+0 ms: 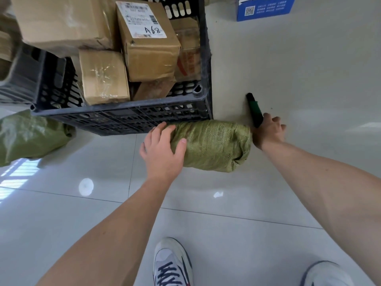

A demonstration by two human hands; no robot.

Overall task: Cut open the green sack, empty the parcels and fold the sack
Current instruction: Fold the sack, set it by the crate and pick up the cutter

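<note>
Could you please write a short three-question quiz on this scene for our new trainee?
1. True or false: the left hand rests on the green sack.
2. What is the right hand touching? A) the green-handled cutter on the floor B) a cardboard box C) a shoe
3. What holds the cardboard boxes behind the sack?

Key
1. True. The open palm lies on the sack's left end.
2. A. The fingers are at the cutter's near end, and a closed grip cannot be confirmed.
3. The black plastic crate.
</note>
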